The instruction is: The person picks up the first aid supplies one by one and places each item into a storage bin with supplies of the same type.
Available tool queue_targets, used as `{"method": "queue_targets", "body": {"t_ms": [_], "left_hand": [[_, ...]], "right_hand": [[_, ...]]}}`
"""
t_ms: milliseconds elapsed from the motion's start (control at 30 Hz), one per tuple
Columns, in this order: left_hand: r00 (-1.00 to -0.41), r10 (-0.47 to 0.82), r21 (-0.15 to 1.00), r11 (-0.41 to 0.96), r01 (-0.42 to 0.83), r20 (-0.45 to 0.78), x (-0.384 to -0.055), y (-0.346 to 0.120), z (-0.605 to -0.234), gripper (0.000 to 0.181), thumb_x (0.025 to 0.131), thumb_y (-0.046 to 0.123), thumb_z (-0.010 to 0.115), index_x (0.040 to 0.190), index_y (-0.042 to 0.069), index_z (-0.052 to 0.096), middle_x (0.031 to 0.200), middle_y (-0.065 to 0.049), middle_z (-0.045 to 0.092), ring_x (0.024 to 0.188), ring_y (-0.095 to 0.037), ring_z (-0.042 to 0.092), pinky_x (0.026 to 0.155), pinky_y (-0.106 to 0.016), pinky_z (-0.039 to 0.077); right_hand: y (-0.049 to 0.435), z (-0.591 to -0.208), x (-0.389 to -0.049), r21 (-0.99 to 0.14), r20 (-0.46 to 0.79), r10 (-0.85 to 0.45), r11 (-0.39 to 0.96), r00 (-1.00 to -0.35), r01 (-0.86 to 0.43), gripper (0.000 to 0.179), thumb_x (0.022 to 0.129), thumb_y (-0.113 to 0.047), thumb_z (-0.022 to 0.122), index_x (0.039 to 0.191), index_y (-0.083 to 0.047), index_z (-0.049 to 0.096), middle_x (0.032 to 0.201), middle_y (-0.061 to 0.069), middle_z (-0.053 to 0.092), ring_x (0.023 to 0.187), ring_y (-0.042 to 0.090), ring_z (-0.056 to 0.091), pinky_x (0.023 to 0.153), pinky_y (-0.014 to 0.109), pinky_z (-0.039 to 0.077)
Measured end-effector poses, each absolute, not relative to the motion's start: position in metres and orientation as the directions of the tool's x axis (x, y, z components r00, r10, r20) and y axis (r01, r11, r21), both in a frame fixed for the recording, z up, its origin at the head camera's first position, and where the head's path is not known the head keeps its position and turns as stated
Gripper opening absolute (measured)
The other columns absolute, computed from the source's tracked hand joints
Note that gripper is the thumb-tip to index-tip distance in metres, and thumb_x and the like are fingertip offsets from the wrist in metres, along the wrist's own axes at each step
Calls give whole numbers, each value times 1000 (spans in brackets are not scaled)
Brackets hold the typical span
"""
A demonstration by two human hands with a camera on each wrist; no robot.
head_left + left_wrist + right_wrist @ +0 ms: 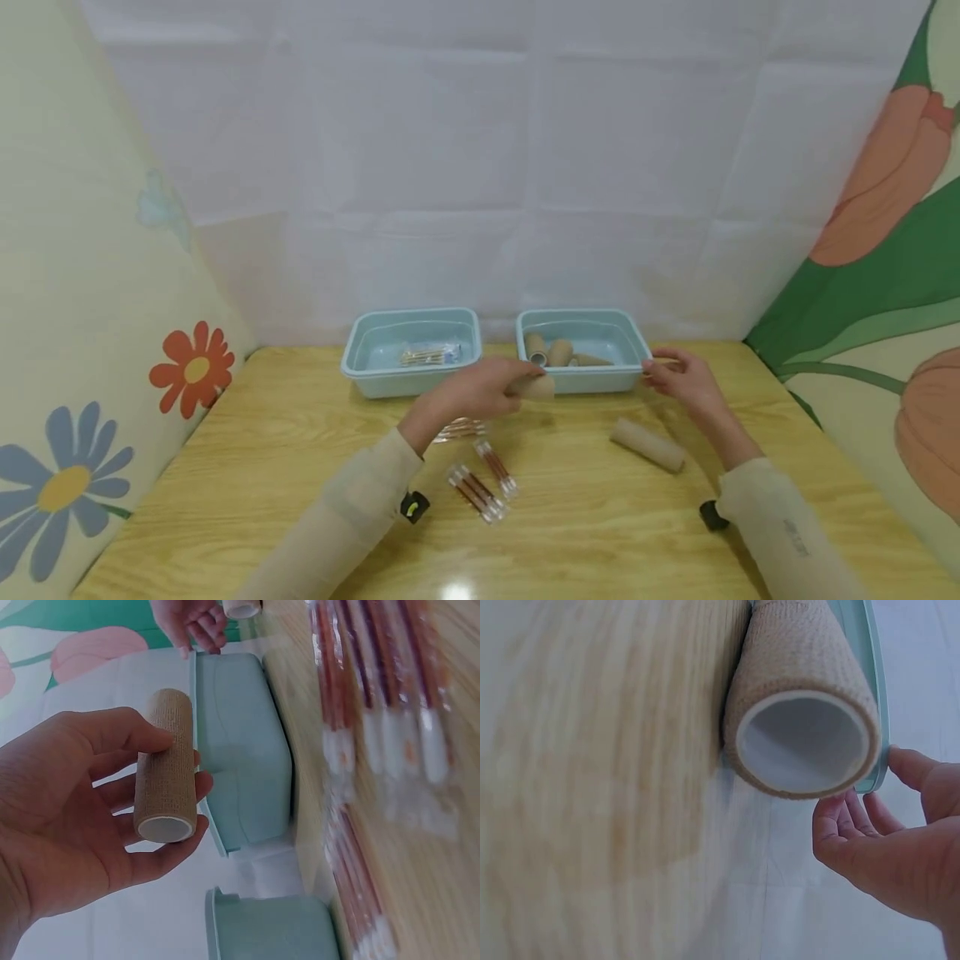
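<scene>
In my left hand (97, 780) I hold a tan elastic bandage roll (166, 769) with a white core, thumb on one side and fingers on the other. It hovers by the front wall of the right light-blue bin (600, 382). My right hand (684, 382) grips that bin's rim at its right front corner, thumb and fingertips at the edge. Several tan rolls (559, 352) lie inside this bin. Another bandage roll (648, 445) rests on the table in front of it, its open white core facing the right wrist camera.
A second light-blue bin (412, 385) stands to the left, with a clear packet of swabs (431, 355) inside. Several packs of brown-stemmed swabs (476, 493) lie on the wooden table (570, 533). A white cloth backdrop (420, 167) hangs behind the bins.
</scene>
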State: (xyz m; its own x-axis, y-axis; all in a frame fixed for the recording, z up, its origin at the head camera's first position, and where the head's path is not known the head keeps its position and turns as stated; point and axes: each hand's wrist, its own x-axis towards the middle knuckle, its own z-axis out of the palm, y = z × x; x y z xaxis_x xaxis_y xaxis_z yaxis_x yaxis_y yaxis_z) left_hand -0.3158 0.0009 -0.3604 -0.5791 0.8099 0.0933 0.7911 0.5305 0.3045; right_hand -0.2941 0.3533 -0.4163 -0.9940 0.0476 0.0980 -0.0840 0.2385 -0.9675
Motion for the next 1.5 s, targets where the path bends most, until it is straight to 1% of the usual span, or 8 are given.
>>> {"method": "queue_targets", "body": {"t_ms": [100,200,400,633,800,933,1167,1500], "left_hand": [[-566,811,289,512,809,145,-319,3,-358,54,92,5,67,144,6,56,113,-6,67,83,-17,56,69,-34,46],[-559,804,286,497,819,202,-323,7,-355,55,89,6,68,144,9,57,105,-4,64,79,-16,56,67,-32,48],[-531,814,280,466,839,235,-334,27,-346,54,91,8,66,144,9,57,124,-8,66,96,-17,61,81,-35,51],[-511,835,266,455,850,202,-346,46,-346,53,95,8,66,146,10,54,133,-8,63,105,-18,62,84,-34,51],[-512,841,351,432,831,175,-360,58,-349,55,94,13,75,146,10,55,135,-8,63,118,-21,60,95,-33,50],[-540,824,448,423,787,170,-372,65,-353,57,89,15,81,142,9,59,131,-9,65,117,-23,62,96,-33,49],[-603,773,525,437,731,196,-395,78,-357,52,90,19,81,137,6,63,132,-10,65,115,-26,63,95,-30,50],[-611,770,473,477,741,180,-409,102,-357,47,93,14,77,136,2,62,130,-13,66,119,-24,60,100,-32,46]], "right_hand": [[347,-419,-298,-970,87,38,232,-995,-76,56,102,-19,65,142,14,43,112,26,69,93,19,72,86,32,56],[342,-422,-303,-969,80,41,238,-996,-67,57,102,-21,65,142,12,44,117,29,67,98,25,71,90,38,56],[344,-424,-307,-965,87,60,253,-994,-69,54,103,-21,64,141,12,45,118,32,65,99,30,70,92,42,55],[348,-427,-306,-965,81,53,253,-995,-65,54,103,-21,64,141,13,45,119,32,65,98,28,71,93,44,54],[349,-428,-306,-964,73,67,259,-995,-53,53,103,-22,64,140,11,47,117,30,66,97,26,71,92,42,55],[350,-427,-305,-962,77,65,266,-995,-57,52,103,-21,64,139,12,47,115,28,67,96,25,71,91,42,55],[352,-424,-303,-958,81,69,281,-994,-58,53,103,-21,63,141,11,46,119,30,66,102,33,69,95,47,53],[355,-421,-300,-959,86,72,277,-994,-62,55,103,-22,63,143,12,44,119,30,66,99,28,70,94,46,53]]}}
